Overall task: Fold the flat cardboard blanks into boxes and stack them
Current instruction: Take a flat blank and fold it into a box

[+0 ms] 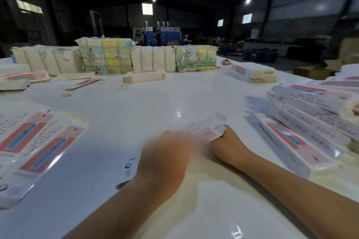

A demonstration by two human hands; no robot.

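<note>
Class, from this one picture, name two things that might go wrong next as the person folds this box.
1. Both hands, left and right, are motion-blurred on the blank; a rushed fold might crease crooked.
2. The box stack at right leans fanned out; adding another could make it slide.

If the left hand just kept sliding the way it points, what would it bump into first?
Probably the carton blank held by the right hand. The left hand is blurred and points up-right at it, so depth is uncertain.

Glossy white table (136, 106); shiny printed cardboard blanks (29, 141); rough-edged paper bundles (104, 56); thin rubber bands (121, 87).
</note>
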